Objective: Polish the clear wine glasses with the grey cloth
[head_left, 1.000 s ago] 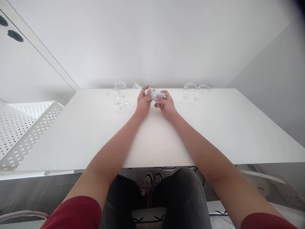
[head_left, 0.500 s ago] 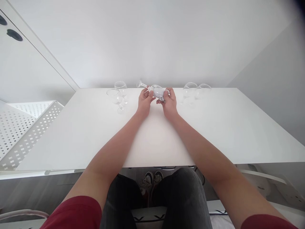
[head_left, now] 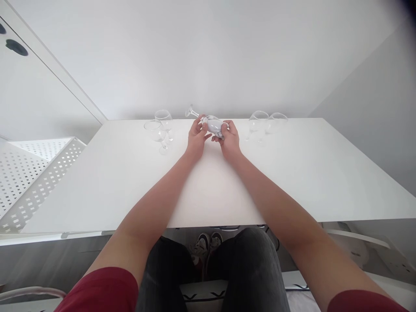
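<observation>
Above the far part of the table, a wine glass (head_left: 207,120) lies sideways between my hands, its foot pointing up and left. My left hand (head_left: 196,138) is closed around it where the stem meets the bowl. At the rim, my right hand (head_left: 230,139) grips a pale grey-white cloth (head_left: 215,126), with the thumb over the rim. Much of the cloth shows through the clear bowl, and some hangs beneath it. My right fingertips are partly hidden by the cloth and glass.
Two upright wine glasses (head_left: 163,125) stand left of my hands, and two more wine glasses (head_left: 259,122) stand to the right. The white table (head_left: 113,182) meets a wall (head_left: 208,56) behind. At far left is a white perforated panel (head_left: 35,173).
My hands keep the same hold on the glass and cloth. The glass has turned slightly, its foot rising a little; the whole view has shifted slightly.
</observation>
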Demonstrator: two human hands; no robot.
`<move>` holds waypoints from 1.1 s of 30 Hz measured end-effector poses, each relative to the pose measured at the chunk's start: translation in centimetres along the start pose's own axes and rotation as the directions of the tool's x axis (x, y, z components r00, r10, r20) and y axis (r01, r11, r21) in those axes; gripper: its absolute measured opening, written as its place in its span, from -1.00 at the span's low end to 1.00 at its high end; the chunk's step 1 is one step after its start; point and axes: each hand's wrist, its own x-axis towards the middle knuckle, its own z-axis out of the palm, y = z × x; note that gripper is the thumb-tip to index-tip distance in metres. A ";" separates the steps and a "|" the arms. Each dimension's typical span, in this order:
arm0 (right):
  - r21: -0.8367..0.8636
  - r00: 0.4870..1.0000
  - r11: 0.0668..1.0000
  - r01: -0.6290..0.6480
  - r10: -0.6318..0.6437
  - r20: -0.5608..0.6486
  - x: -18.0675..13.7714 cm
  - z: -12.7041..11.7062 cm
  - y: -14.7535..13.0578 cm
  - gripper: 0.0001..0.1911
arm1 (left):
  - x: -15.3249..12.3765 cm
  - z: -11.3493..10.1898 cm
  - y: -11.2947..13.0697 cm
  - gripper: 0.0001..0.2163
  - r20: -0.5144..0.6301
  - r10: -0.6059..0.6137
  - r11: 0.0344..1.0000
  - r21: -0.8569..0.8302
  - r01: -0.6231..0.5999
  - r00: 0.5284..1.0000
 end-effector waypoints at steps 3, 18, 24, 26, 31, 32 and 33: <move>-0.006 0.998 0.998 -0.056 0.055 -0.029 0.5 -0.4 0.2 -0.56 | 0.0 0.2 0.1 -0.55 0.044 -0.007 0.999 -0.037 0.008 0.999; 0.106 0.991 0.988 -0.114 0.121 -0.061 0.7 -0.8 0.1 -0.66 | -0.3 0.3 0.4 -0.55 0.121 0.077 0.996 0.036 -0.082 0.990; -0.014 0.996 0.997 -0.072 0.072 0.042 0.1 -0.3 0.2 -0.59 | -0.3 0.4 0.8 -0.60 0.013 0.034 0.997 -0.075 -0.033 0.999; -0.002 0.991 0.992 -0.126 0.126 0.033 0.2 -0.5 0.0 -0.59 | -0.4 0.5 0.9 -0.58 0.035 0.032 0.995 -0.099 -0.028 0.999; -0.066 0.986 0.996 0.055 -0.064 -0.153 0.1 -0.5 -0.1 -0.56 | -0.7 0.7 0.9 -0.58 0.085 0.070 0.991 -0.120 -0.059 0.994; -0.100 0.974 0.989 0.106 -0.124 -0.190 0.1 -0.4 0.0 -0.56 | -0.7 0.7 0.9 -0.59 0.091 0.081 0.990 -0.120 -0.070 0.993; -0.130 0.961 0.981 0.146 -0.172 -0.217 0.0 -0.3 0.0 -0.56 | -0.6 0.7 0.8 -0.60 0.099 0.089 0.990 -0.118 -0.078 0.991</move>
